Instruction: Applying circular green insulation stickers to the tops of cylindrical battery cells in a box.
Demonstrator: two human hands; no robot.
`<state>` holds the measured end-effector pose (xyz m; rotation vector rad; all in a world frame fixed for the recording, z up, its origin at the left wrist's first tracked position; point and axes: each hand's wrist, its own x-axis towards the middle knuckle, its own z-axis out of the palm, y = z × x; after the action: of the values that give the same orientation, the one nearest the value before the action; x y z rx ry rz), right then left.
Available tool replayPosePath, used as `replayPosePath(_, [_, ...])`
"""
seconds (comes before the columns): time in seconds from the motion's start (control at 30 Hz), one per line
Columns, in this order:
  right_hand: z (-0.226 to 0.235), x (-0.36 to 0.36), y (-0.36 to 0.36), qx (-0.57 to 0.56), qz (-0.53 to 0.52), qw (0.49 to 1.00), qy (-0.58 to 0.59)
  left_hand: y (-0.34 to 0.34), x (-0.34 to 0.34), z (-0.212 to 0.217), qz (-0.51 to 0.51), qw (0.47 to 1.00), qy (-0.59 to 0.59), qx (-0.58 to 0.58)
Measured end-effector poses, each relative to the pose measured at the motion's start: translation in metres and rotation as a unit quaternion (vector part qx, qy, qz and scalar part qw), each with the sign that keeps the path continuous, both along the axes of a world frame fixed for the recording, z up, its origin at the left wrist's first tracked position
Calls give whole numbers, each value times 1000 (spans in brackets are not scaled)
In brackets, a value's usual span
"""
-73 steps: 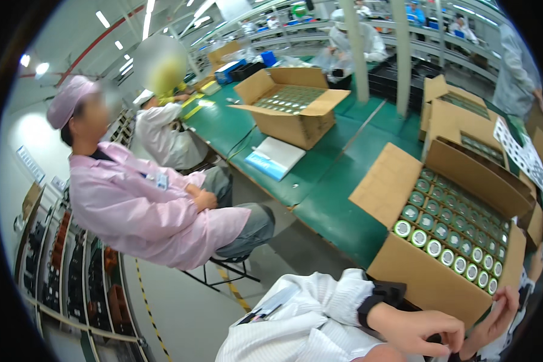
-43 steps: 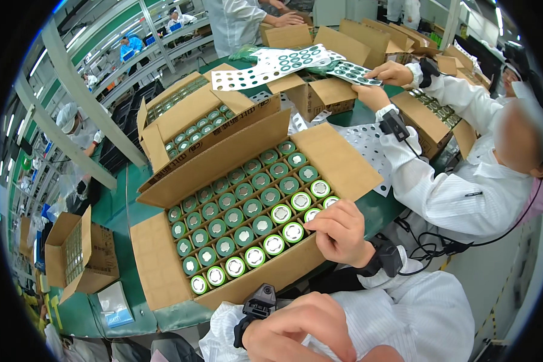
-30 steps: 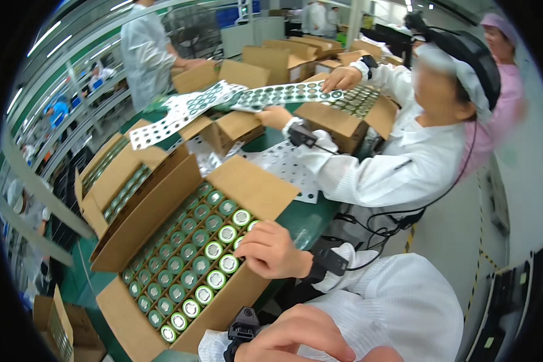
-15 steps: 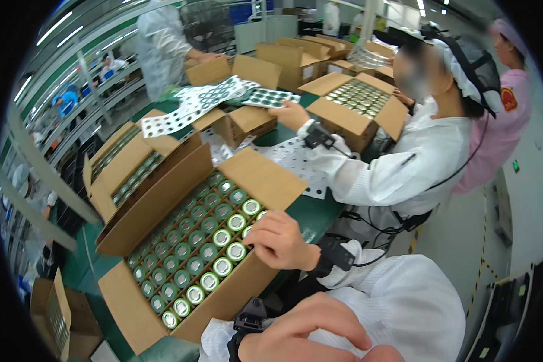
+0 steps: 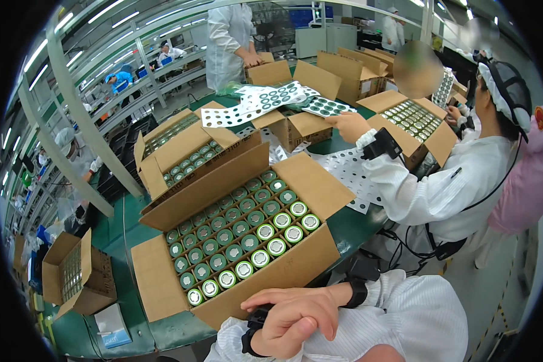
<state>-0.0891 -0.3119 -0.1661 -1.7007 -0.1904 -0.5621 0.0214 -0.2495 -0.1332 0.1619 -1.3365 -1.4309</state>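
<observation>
My right hand (image 5: 311, 297) and my left hand (image 5: 283, 330) rest crossed on each other in front of the near box, below its front wall. The right hand's fingers stretch out to the left; the left hand's fingers lie loose, its thumb apart. Neither holds anything, though the overlap hides some fingers. Just beyond stands an open cardboard box (image 5: 312, 263) filled with upright cylindrical battery cells (image 5: 225, 236) in a cardboard divider grid. Cells in the front and right rows show bright green rims and pale tops (image 5: 260, 258); the rest have dark green rings on top.
White sheets with green rings (image 5: 271, 99) drape over a small carton behind the box. A co-worker's hand (image 5: 349, 125) touches one sheet. Further cell boxes stand at left (image 5: 184, 160), far right (image 5: 413, 120) and lower left (image 5: 96, 280). A notepad (image 5: 112, 326) lies on the green table (image 5: 184, 332).
My right hand has left the cells at the box's right front and now lies across my left hand. The view has shifted, so the box appears further right and more of the left side shows.
</observation>
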Motion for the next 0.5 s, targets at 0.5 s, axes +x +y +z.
replayPosePath(0.5, [-55,45,14,66,92,994,-9,22,-11,-4,148,971,10,189])
